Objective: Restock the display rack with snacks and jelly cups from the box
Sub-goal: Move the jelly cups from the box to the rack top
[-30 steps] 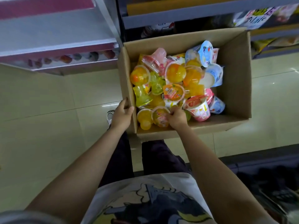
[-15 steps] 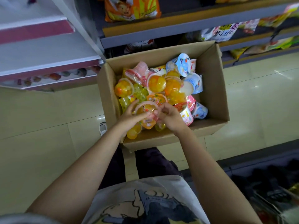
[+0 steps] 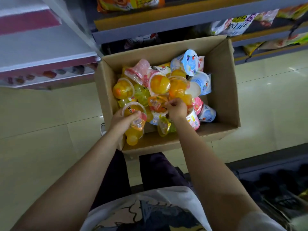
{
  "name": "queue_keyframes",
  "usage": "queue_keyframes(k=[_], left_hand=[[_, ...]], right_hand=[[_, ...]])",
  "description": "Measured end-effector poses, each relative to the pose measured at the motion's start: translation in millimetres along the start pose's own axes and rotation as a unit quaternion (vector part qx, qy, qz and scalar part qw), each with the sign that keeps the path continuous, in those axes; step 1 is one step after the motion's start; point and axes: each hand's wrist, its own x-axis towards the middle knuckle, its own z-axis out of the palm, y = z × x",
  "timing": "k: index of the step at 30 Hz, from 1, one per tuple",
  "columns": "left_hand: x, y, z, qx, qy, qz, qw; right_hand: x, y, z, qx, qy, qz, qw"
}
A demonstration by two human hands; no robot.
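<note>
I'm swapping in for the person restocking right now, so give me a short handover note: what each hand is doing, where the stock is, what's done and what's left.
Left hand: grips an orange jelly cup at the near-left corner of the box.
Right hand: fingers curled, pinching at another orange cup in the pile.
Stock: the cardboard box on the floor holds many jelly cups; the display rack stands just behind it.
Done: one cup in hand, none seen placed.
Left: shelve nearly all the cups.
</note>
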Motion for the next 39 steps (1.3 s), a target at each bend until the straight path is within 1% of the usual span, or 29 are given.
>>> queue_keyframes(k=[4, 6, 8, 11, 14, 16, 19, 23, 25, 28, 32, 33, 34, 36, 37, 39], left_hand=[[-3.2, 4.2, -3.8, -0.007, -0.004, 0.010, 1.000], [-9.9, 10.5, -6.6, -0.009, -0.013, 0.016, 1.000], [-17.4, 17.7, -9.9, -0.018, -0.018, 0.022, 0.999], [-34.3, 31.8, -18.7, -0.039, -0.027, 0.041, 0.998], [-53.9, 51.1, -35.0, -0.058, -0.040, 0.041, 0.997], [-69.9, 68.2, -51.2, -0.074, -0.052, 0.049, 0.995], [-96.2, 100.9, -87.7, -0.101, -0.069, 0.089, 0.988], [-142.2, 154.2, -153.6, -0.174, -0.073, 0.136, 0.972], [-161.0, 178.2, -179.6, -0.208, -0.070, 0.158, 0.963], [-204.6, 216.6, -243.0, -0.259, -0.074, 0.223, 0.937], [-243.2, 261.9, -314.4, -0.293, -0.138, 0.321, 0.890], [-248.4, 271.7, -330.3, -0.292, -0.142, 0.335, 0.884], [-250.6, 282.2, -344.5, -0.287, -0.140, 0.351, 0.880], [-251.8, 301.1, -366.2, -0.271, -0.097, 0.383, 0.878], [-246.9, 308.6, -375.0, -0.254, -0.063, 0.399, 0.879], [-232.7, 318.2, -391.2, -0.174, 0.024, 0.434, 0.884]], right_hand=[[3.1, 4.0, 3.6, -0.013, -0.038, -0.006, 0.999], [0.3, 3.8, 2.8, -0.049, -0.052, -0.032, 0.997], [-4.4, 2.9, 2.1, -0.077, -0.046, -0.064, 0.994], [-24.1, -5.6, -0.7, -0.047, -0.050, -0.067, 0.995], [-65.5, -33.1, -16.3, 0.010, -0.065, -0.095, 0.993], [-99.4, -60.6, -30.1, 0.072, -0.065, -0.130, 0.987], [-147.2, -115.1, -44.1, 0.162, -0.080, -0.152, 0.972], [-213.2, -207.5, -41.9, 0.256, -0.126, -0.201, 0.937], [-234.0, -247.3, -36.7, 0.267, -0.146, -0.229, 0.925], [-276.1, -313.5, -19.5, 0.270, -0.188, -0.282, 0.902], [-317.1, -384.1, 5.9, 0.230, -0.226, -0.334, 0.886], [-325.1, -399.4, 13.4, 0.231, -0.226, -0.339, 0.883], [-331.9, -414.6, 19.9, 0.230, -0.217, -0.348, 0.882], [-339.9, -444.6, 31.0, 0.212, -0.186, -0.370, 0.885], [-340.9, -459.1, 35.4, 0.200, -0.161, -0.378, 0.890], [-337.1, -483.2, 43.7, 0.161, -0.098, -0.381, 0.905]])
